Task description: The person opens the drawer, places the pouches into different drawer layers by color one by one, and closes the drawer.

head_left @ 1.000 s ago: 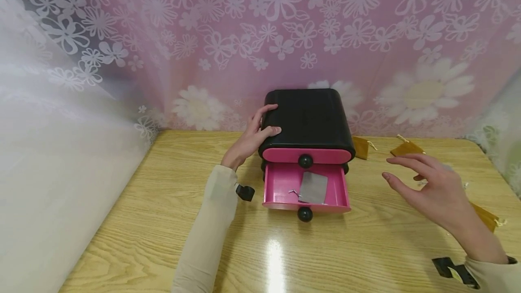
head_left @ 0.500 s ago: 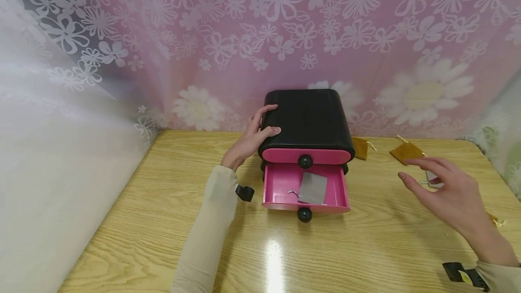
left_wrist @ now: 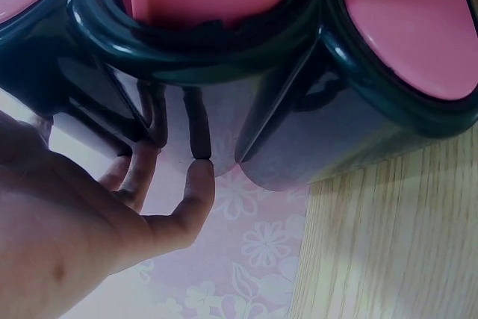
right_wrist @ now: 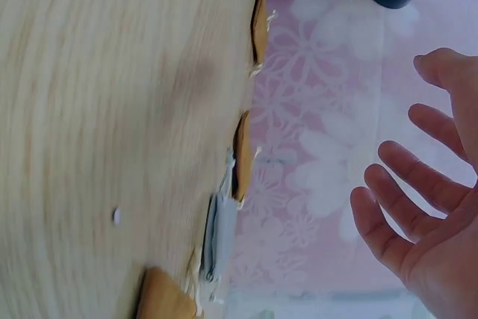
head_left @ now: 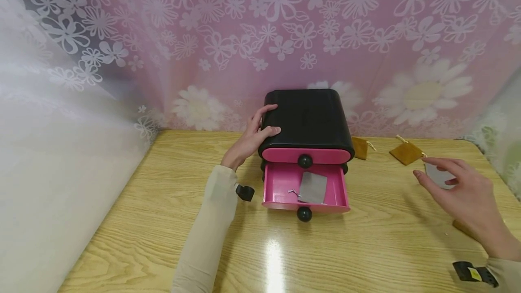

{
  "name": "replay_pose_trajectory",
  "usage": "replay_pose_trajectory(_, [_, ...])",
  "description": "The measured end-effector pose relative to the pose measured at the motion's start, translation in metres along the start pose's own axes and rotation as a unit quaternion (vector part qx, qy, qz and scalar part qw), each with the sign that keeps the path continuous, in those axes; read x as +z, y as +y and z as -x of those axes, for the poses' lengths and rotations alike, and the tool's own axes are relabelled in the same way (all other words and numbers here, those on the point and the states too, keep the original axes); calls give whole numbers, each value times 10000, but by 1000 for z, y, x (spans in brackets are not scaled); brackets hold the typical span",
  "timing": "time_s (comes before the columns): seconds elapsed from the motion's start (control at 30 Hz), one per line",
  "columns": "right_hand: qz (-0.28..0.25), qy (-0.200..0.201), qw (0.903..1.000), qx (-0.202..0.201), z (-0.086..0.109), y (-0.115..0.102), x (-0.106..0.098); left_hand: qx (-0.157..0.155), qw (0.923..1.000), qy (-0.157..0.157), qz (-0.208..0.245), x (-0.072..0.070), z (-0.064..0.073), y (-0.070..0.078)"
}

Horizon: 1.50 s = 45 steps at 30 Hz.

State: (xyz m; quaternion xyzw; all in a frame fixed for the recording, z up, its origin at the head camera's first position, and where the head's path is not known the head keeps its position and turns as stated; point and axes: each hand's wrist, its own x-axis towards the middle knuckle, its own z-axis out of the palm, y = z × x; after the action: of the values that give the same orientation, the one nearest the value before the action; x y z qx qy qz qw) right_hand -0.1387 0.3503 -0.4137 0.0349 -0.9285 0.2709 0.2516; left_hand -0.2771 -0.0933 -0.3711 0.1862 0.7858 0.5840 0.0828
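Note:
A black drawer unit with pink fronts and round black knobs stands at the back of the table. Its lower drawer is pulled out, and a grey drawstring pouch lies inside. My left hand rests against the unit's left side with thumb and fingers spread; the left wrist view shows the fingertips against its glossy wall. Over the right of the table hovers my right hand, fingers loosely bent and holding nothing. Another grey pouch shows partly behind it.
Brown pouches lie to the right: one beside the unit, a second pouch further right, and a third pouch partly hidden by the right wrist. A tiny white bit lies on the wood. A floral curtain hangs behind.
My right hand has moved rightward, away from the drawer, uncovering more of the brown pouch at the back and the grey pouch. The left hand and the unit stay put.

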Motion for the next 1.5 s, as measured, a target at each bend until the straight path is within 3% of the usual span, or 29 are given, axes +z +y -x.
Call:
replay_pose_trajectory(0.4, [352,-181,9986,339,-8,25,-1,35,10000,41,-49,0,-2,2])
replay_pose_trajectory(0.63, [495,-611,9947,661,-12,40,-3,9,10000,43,-31,1,-2,3])
replay_pose_trajectory(1.2, [728,-1285,9864,725,-13,77,-4,-27,10000,68,-6,1,-1,0])
replay_pose_trajectory(1.5, [1067,-1500,9813,565,-17,88,-3,-49,10000,67,-26,1,2,1])
